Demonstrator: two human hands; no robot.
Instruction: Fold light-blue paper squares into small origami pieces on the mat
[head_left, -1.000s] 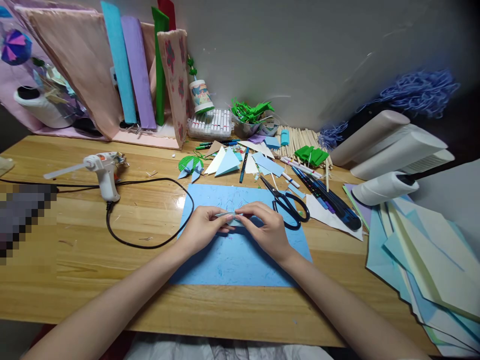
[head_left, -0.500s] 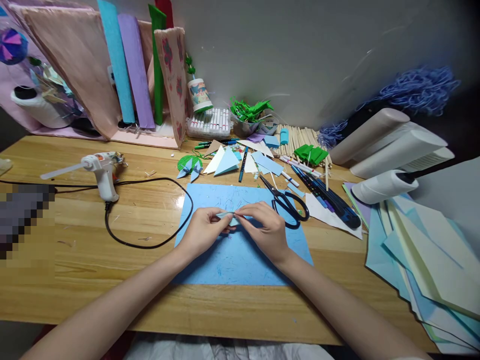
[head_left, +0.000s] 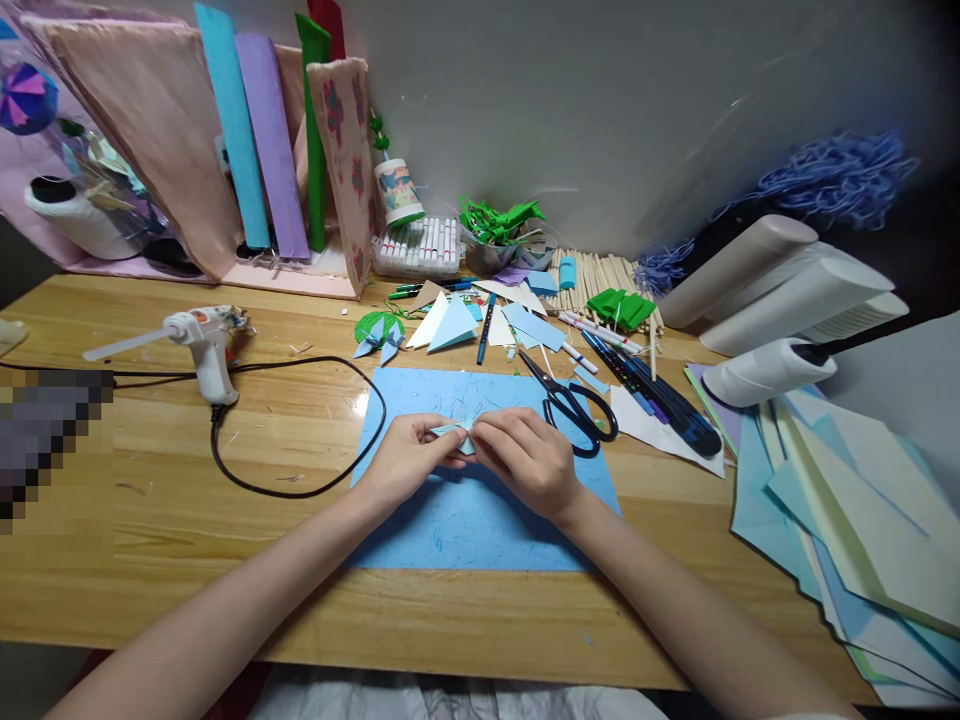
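Note:
A small pale blue piece of paper [head_left: 466,444] is held between both hands above the blue sheet [head_left: 480,530]. My left hand [head_left: 409,455] pinches its left side, thumb on top. Closed around the paper's right edge are the fingers of my right hand [head_left: 529,460], which hide part of it. Black-handled scissors [head_left: 581,415] lie partly on the sheet's upper right, just beyond my right hand. Behind the sheet are folded blue paper pieces [head_left: 380,341] on a green disc and several cut paper triangles [head_left: 454,325].
On the left stands a white glue gun [head_left: 210,355] with its black cable [head_left: 300,494] looped on the table. A cutter [head_left: 686,425], pens and sticks [head_left: 600,275] lie to the right, near stacked paper sheets [head_left: 870,500]. A marker box [head_left: 418,248] is at the back.
The fingers of my right hand have curled closer together over the paper, and its knuckles have turned slightly. The paper has tilted a little. My left hand is nearly still.

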